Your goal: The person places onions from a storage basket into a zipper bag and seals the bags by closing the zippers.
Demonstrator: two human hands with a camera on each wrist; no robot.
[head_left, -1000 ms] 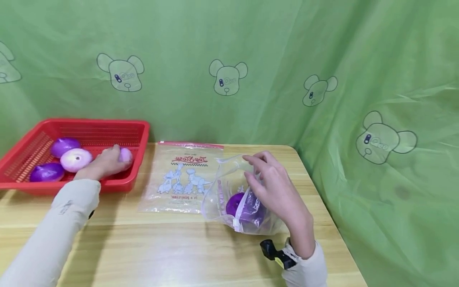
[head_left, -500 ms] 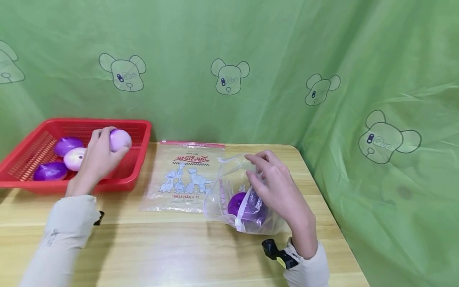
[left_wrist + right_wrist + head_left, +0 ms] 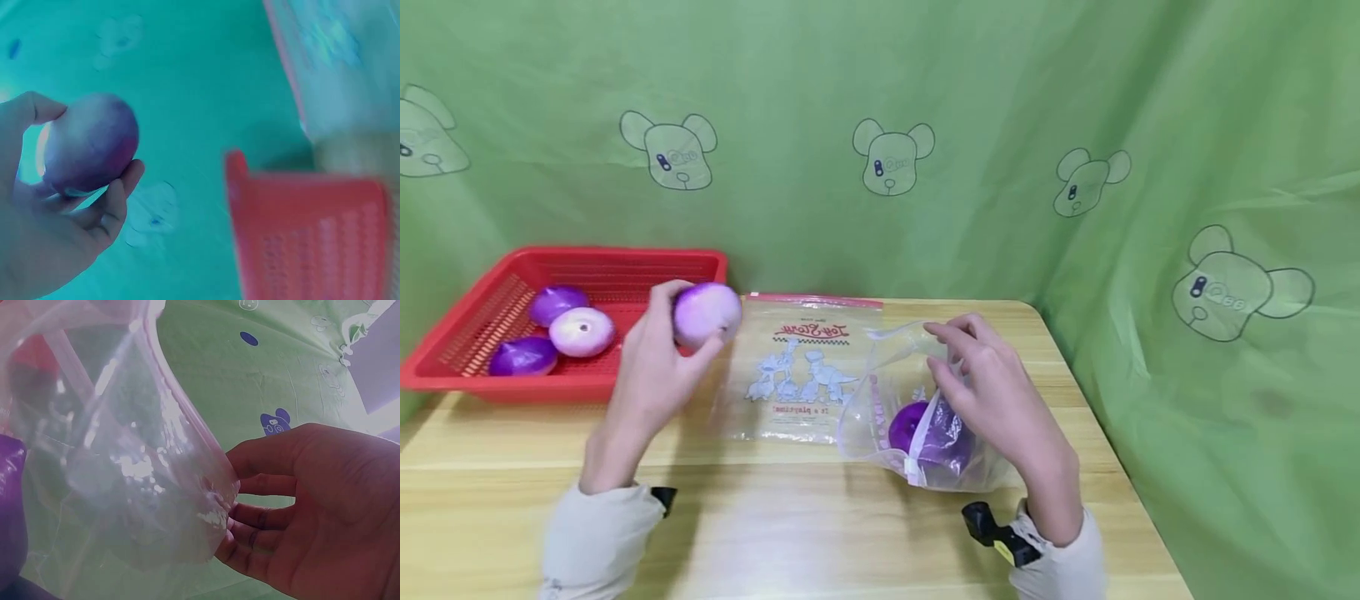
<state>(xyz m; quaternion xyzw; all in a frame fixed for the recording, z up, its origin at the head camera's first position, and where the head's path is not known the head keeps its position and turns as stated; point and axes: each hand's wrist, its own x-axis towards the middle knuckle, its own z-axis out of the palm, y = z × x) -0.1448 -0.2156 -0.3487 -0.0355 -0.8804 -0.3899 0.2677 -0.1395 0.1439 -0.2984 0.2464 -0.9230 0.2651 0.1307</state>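
My left hand (image 3: 651,375) grips a pale purple onion (image 3: 707,315) in the air, just past the right side of the red basket (image 3: 572,388). The left wrist view shows the thumb and fingertips curled around the onion (image 3: 94,144). On the right, my right hand (image 3: 1003,404) holds the edge of a clear zip bag (image 3: 859,429), whose mouth stands open. In the right wrist view the thumb and fingers pinch the bag's rim (image 3: 203,440). Inside the bag lies a dark purple onion (image 3: 947,446), partly seen through the plastic.
Several more onions (image 3: 582,332) lie in the basket at the left. A second zip bag (image 3: 805,362) with a printed cartoon lies flat between basket and open bag. Green curtain (image 3: 790,217) hangs behind the wooden table (image 3: 760,517) and along its right side.
The left hand has lifted the pale onion out of the basket and carried it to the right. My right hand keeps its place at the bag; the head view has shifted slightly.
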